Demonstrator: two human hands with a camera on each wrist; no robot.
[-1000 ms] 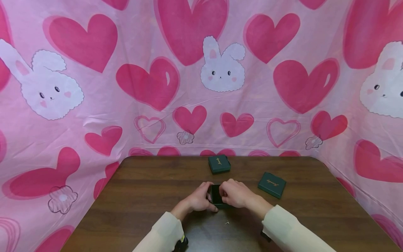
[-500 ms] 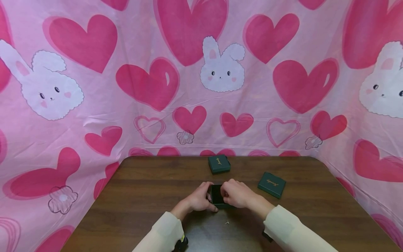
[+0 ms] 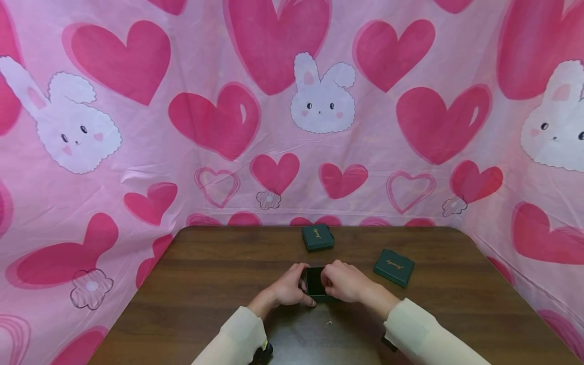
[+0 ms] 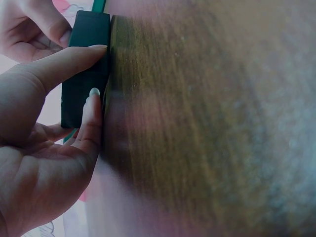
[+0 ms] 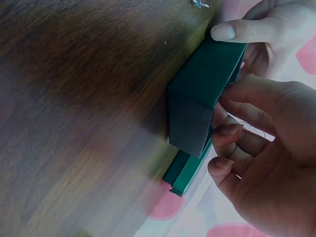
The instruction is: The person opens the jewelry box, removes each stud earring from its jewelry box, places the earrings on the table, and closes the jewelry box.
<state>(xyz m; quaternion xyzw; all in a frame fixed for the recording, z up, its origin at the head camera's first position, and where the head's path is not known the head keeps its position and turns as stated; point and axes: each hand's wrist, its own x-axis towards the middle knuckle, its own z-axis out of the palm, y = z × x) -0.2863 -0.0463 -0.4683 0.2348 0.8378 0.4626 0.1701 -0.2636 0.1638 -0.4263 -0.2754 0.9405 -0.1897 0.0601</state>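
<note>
a dark green box [image 5: 200,74], black inside, rests on the tabletop [image 3: 205,284] between both hands; the left hand [image 3: 292,286] grips its left side, the right hand [image 3: 343,281] has bent fingers at its right rim, whether pinching anything i cannot tell; a tiny shiny piece [image 3: 329,322] lies nearer the person, one green case [image 3: 318,238] beyond, a flatter case [image 3: 394,267] rightward

Here's the dark green box [image 5: 205,74], boxy and black across its top, sitting flat on the table [image 3: 228,253]. It's between my left grip [image 3: 292,286] and my right grip [image 3: 344,281], fingers curled at its rim.
</note>
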